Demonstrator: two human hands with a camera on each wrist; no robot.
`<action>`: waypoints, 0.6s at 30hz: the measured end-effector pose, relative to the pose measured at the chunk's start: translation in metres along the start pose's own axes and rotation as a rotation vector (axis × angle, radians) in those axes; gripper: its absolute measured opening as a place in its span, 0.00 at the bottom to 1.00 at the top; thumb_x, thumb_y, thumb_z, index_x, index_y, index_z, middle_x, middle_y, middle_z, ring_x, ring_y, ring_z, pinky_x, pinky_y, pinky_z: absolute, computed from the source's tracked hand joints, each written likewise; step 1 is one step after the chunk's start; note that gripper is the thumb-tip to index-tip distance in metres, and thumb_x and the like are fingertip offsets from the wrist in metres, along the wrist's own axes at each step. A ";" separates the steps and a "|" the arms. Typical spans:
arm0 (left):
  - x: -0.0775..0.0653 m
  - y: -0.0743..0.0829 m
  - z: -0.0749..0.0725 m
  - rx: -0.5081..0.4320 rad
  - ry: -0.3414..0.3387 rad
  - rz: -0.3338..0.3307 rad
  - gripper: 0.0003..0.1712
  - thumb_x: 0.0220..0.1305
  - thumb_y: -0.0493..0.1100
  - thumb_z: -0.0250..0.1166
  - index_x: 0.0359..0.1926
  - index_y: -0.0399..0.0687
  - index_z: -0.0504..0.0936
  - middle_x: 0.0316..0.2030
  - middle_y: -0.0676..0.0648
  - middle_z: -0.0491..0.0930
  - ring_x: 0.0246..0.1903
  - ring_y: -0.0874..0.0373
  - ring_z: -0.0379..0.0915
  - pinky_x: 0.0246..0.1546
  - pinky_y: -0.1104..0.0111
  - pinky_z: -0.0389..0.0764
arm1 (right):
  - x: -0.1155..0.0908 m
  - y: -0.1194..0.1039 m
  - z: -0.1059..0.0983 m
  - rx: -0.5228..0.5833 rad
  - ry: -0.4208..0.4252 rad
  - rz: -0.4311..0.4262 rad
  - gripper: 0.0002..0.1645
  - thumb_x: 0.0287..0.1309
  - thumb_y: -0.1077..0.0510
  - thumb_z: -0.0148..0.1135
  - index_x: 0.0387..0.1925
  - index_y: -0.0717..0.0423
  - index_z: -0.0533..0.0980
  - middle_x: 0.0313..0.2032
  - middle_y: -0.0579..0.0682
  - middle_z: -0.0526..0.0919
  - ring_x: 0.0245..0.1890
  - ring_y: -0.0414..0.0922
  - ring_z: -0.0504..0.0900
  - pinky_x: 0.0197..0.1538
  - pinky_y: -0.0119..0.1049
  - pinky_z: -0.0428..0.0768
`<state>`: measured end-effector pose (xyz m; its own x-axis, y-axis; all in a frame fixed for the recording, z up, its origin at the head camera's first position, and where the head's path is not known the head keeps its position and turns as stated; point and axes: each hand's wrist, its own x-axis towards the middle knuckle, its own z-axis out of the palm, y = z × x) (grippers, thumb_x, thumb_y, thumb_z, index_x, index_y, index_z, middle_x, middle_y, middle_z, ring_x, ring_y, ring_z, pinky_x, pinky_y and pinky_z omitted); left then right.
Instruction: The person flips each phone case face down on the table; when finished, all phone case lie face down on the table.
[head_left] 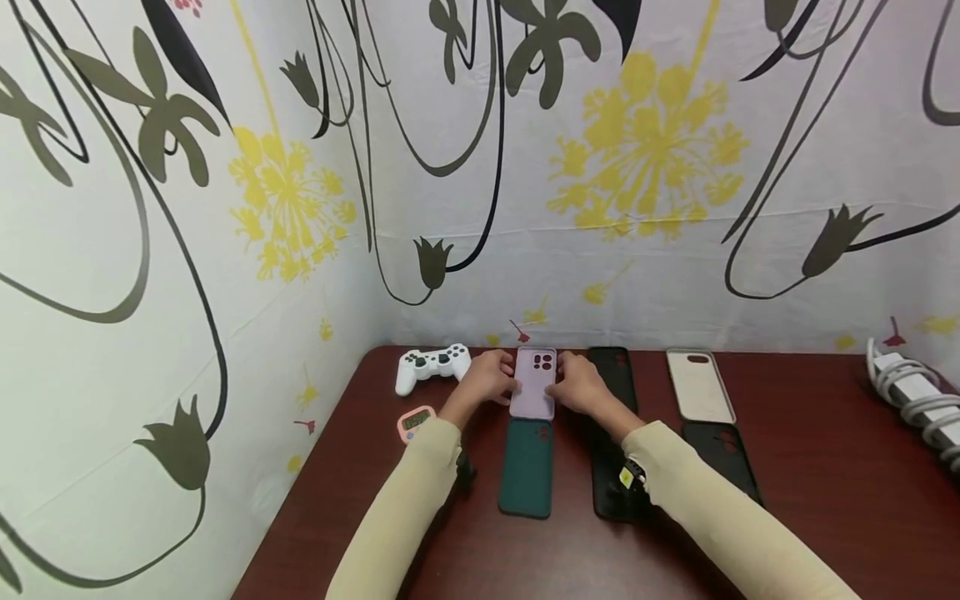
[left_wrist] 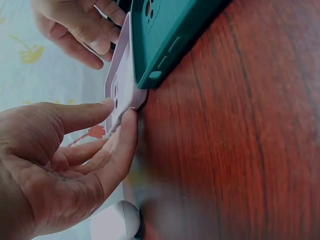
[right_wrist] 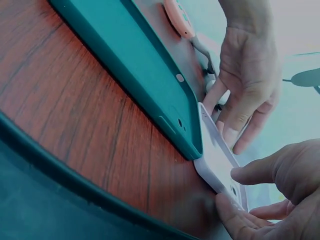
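A lilac phone case lies at the back of the table, its hollow side up and camera cutouts at the far end. At its left edge my left hand pinches the rim between thumb and fingers, as the left wrist view shows. My right hand grips the opposite edge, thumb inside the rim and fingers outside. Directly in front of the lilac case is a dark green phone case, also hollow side up, its far end meeting the lilac one's near end.
A white game controller and a pink digital timer sit left of the hands. Black phone cases lie to the right, partly under my right forearm. Beyond them are a cream case, another black case and a corded power strip.
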<state>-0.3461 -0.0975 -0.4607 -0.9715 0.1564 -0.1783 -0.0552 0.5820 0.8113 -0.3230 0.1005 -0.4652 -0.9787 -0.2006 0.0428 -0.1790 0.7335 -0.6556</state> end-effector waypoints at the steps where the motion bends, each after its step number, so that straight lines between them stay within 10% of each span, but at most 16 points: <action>1: 0.001 0.000 0.000 0.006 0.005 0.001 0.33 0.63 0.30 0.73 0.69 0.33 0.75 0.53 0.36 0.83 0.41 0.45 0.88 0.28 0.61 0.92 | 0.000 0.000 0.001 -0.006 0.001 0.001 0.29 0.59 0.61 0.72 0.58 0.73 0.76 0.46 0.66 0.84 0.39 0.54 0.81 0.42 0.47 0.83; 18: 0.004 0.005 0.005 0.082 0.030 -0.046 0.28 0.62 0.27 0.72 0.64 0.35 0.80 0.47 0.40 0.83 0.35 0.52 0.85 0.27 0.63 0.91 | 0.004 0.002 0.012 -0.050 0.024 0.012 0.35 0.52 0.67 0.68 0.63 0.74 0.73 0.57 0.70 0.80 0.58 0.63 0.78 0.62 0.58 0.81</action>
<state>-0.3489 -0.0896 -0.4599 -0.9747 0.1048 -0.1972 -0.0825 0.6515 0.7541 -0.3264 0.0933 -0.4752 -0.9828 -0.1766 0.0541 -0.1719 0.7675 -0.6176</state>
